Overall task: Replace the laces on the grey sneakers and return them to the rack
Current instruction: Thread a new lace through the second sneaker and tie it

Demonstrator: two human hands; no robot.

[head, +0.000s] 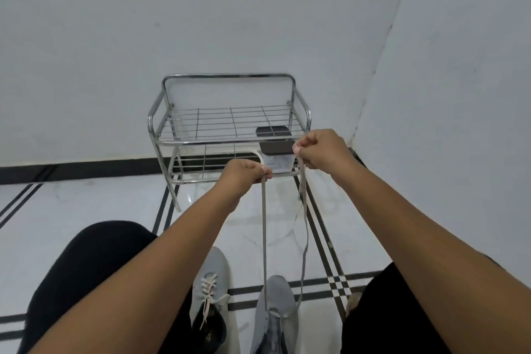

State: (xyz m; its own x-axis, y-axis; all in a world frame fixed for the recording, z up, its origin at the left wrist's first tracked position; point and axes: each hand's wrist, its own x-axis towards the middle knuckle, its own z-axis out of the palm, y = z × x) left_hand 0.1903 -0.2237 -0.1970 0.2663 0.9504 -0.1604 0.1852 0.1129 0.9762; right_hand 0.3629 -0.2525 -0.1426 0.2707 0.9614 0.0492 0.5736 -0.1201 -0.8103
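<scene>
Between the person's knees, on the white tiled floor (86, 210), stand the two grey sneakers. The left sneaker (211, 290) already carries a pale lace criss-crossed through its eyelets, its loose ends lying over the dark opening. The right sneaker (275, 313) has the new lace (263, 238) only through its lowest eyelets, as far as can be told. From there the two ends rise taut to the hands: the left hand (244, 175) has its grip closed tight on one end, and the right hand (321, 151), held a little higher, pinches the other (its tail hangs down slack below the fist). Pulling both ends up together looks like a way of evening their lengths before threading further.

Beyond the hands, against the wall by the floor's far right corner, stands the wire rack (230, 123). Its upper shelf holds one dark, flat object (273, 131) at the right side. Something dark with a pale part sits below it, unclear.
</scene>
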